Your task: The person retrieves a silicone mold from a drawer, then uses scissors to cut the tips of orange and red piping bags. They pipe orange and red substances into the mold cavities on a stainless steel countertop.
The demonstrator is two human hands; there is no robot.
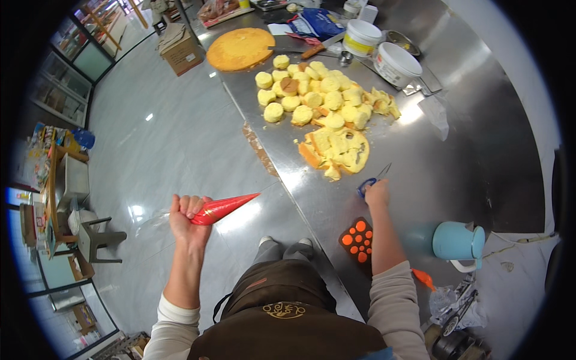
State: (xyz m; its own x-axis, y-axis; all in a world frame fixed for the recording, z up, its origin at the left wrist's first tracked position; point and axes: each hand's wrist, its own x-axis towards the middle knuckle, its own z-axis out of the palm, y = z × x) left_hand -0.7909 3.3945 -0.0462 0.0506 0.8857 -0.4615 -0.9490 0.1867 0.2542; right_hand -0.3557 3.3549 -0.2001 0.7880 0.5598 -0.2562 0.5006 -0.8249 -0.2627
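My left hand (pixel 188 216) grips a piping bag (pixel 222 209) full of red filling. It is held over the floor beside the table, its pointed tip turned right. Over the steel tabletop, my right hand (pixel 378 192) has hold of blue-handled scissors (pixel 367 183), blades pointing away from me. Just beyond them lies a torn yellow sponge cake remnant (pixel 339 150). Farther back is a pile of round sponge cake pieces (pixel 332 100). A dark mold (pixel 349 239) with orange-filled round cavities sits near my right forearm, which partly hides it.
A large round sponge cake (pixel 240 48), a knife (pixel 314 51) and white tubs (pixel 397 64) occupy the far end. A light-blue jug (pixel 456 240) and small orange piping bag (pixel 423 279) are at right. A stool (pixel 101 238) stands on the floor at left.
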